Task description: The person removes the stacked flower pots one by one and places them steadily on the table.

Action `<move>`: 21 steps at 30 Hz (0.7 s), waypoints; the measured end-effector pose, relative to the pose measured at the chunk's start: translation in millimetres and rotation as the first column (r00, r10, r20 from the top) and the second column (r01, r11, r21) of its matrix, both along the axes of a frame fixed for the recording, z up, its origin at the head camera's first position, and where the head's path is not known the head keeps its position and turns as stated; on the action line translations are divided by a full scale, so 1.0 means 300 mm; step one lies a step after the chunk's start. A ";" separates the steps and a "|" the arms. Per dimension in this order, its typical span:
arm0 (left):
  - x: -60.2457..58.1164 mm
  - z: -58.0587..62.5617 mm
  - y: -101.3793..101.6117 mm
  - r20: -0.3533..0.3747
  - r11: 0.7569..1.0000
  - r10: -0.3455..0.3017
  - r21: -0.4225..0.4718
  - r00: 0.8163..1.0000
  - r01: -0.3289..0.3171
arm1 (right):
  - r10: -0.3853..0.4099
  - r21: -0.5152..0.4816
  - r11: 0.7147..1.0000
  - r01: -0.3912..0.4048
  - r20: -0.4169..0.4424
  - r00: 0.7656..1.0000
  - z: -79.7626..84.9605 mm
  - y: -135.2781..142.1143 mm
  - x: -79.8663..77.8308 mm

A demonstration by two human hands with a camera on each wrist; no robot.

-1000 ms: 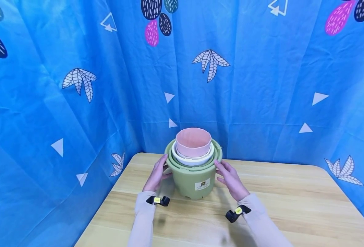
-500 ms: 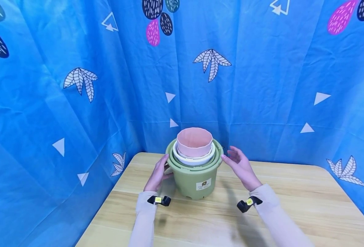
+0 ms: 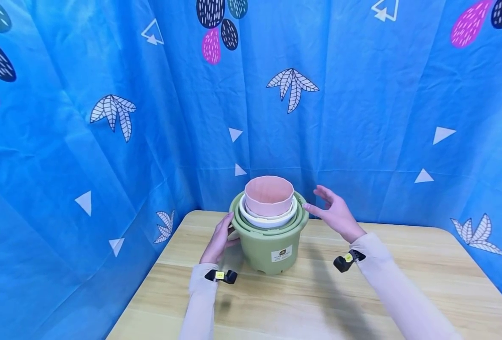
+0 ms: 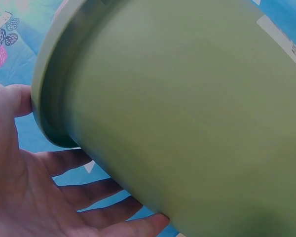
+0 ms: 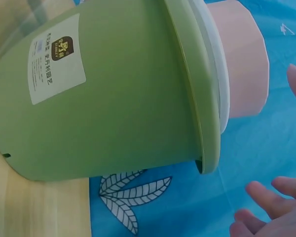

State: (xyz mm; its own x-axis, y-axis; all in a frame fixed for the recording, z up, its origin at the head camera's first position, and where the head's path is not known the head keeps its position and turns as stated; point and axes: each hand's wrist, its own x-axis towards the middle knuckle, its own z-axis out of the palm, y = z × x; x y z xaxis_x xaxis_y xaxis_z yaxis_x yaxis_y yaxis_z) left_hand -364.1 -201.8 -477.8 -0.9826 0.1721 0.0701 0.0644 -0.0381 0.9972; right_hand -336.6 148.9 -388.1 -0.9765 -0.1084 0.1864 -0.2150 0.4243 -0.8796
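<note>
A large green flowerpot (image 3: 257,250) stands upright on the table, with a white label on its front. Nested inside its rim are another green rim, a white pot (image 3: 272,224) and, topmost, a pink faceted pot (image 3: 269,208). My left hand (image 3: 218,242) holds the green pot at its left side. In the left wrist view the thumb lies on the rim (image 4: 36,94) while the fingers reach beneath it against the wall. Just right of the pots, my right hand (image 3: 338,216) is raised with fingers spread, apart from them in the right wrist view.
The wooden table (image 3: 404,283) has rounded back corners and extends to the right and front of the pots. A blue patterned curtain (image 3: 361,118) hangs close behind the table and along its left side.
My right hand has let go of the green flowerpot's rim and moved right and up, its fingers spreading. The left hand and the stacked pots have stayed in place.
</note>
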 end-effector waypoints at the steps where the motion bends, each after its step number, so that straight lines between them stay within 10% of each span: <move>1: -0.001 -0.001 0.000 -0.002 1.000 0.000 -0.001 1.000 0.000 | 0.004 0.012 1.000 -0.004 0.001 1.000 0.004 -0.002 -0.004; 21: -0.003 -0.006 -0.004 -0.011 1.000 -0.013 -0.019 1.000 0.013 | 0.084 0.086 0.993 -0.084 0.004 0.996 0.059 -0.097 -0.043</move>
